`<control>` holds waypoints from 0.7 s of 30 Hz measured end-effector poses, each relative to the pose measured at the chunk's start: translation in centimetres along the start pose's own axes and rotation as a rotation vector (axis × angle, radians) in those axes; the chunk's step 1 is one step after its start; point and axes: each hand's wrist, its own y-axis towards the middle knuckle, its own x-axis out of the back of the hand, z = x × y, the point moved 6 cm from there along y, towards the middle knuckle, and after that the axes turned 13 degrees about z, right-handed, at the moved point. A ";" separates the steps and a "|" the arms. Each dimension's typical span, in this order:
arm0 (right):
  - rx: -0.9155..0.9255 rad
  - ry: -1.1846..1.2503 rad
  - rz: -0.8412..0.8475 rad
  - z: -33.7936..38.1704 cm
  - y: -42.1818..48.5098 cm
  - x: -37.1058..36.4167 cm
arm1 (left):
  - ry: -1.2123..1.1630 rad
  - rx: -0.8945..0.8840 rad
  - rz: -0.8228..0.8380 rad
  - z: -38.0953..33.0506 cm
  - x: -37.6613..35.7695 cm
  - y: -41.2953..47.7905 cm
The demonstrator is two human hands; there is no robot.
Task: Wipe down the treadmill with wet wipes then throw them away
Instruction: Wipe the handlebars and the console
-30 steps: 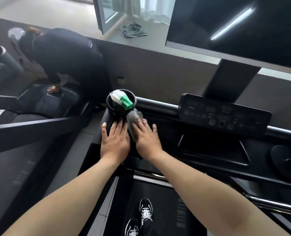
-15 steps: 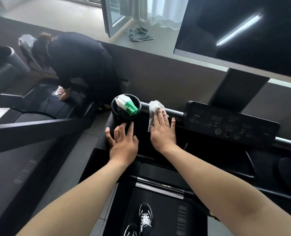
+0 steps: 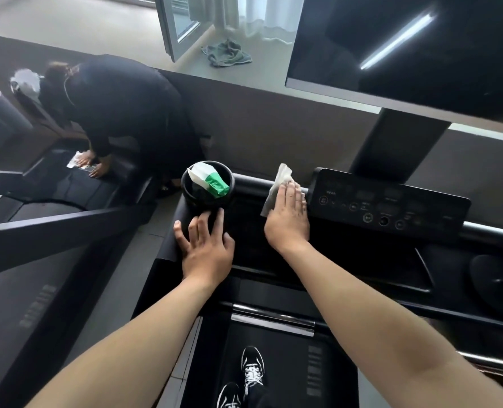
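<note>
1. Our right hand (image 3: 288,219) lies flat at centre frame, fingers straight and together. It presses a white wet wipe (image 3: 276,187) against the black crossbar (image 3: 253,184) of the treadmill (image 3: 362,254). No finger curls round the wipe; it is pinned under palm and fingers. Its crumpled corner sticks up past the fingertips, and its lower edge shows to the left of the hand.
2. Our left hand (image 3: 206,248) is released, fingers spread, resting on the left shoulder of the console, left of centre.
3. At bottom centre, two black-and-white shoes (image 3: 251,369) stand on the dark belt (image 3: 288,378), and both bare forearms reach up from the lower corners.
4. Our left fingertips touch the near side of a round black cup holder (image 3: 185,189). A green-and-white packet (image 3: 210,179) sits tilted in it, poking above the rim.
5. Just right of our right hand is the dark control panel (image 3: 391,198) with its round buttons. We cannot tell whether the fingers touch its edge.
6. Above the panel, a dark post carries a large dark screen (image 3: 406,39) at upper right, with a strip light reflected in it.
7. At upper left, another person (image 3: 120,107) in dark clothes bends over a neighbouring treadmill (image 3: 68,189), hands down on something white.
8. Farthest off, at top centre, a crumpled grey cloth (image 3: 226,53) lies on the pale floor beside an open glass door (image 3: 176,22).
</note>
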 end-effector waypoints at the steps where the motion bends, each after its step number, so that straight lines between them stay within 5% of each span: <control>1: -0.025 0.016 -0.005 -0.3 -0.4 -0.1 | 0.002 -0.001 0.004 0.0 0.0 0.0; 4: -0.042 0.014 0.015 1.0 -0.6 -0.4 | 0.018 -0.012 0.022 0.0 -0.1 0.0; 10: 0.379 -0.079 0.232 4.5 -1.1 -2.3 | 0.042 -0.041 0.024 0.0 -0.3 0.1; 21: -0.176 0.119 0.112 -4.5 -6.5 -3.0 | -0.034 -0.087 0.089 0.1 0.1 -0.4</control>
